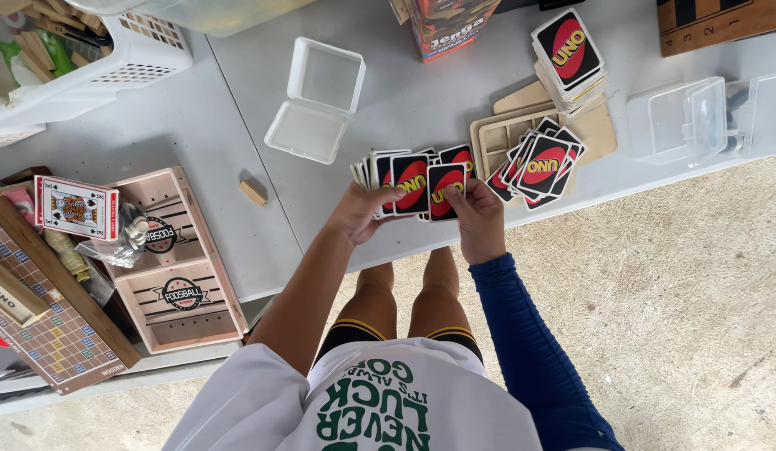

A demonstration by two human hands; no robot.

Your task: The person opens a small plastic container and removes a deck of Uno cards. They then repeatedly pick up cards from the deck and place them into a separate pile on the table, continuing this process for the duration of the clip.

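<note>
Item: we are holding a fan of black-backed cards point(409, 179) at the grey table point(237, 142) edge, our left hand point(364, 213) clamped on it. Our right hand point(480, 219) is pinching one card point(444, 192) off it. Loose pile point(540, 160) is lying just right; open clear box point(315, 100) is sitting behind.

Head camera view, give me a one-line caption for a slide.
Both hands, left and right, hold a fan of cards at the edge of a grey table, beside an open clear box.
</note>
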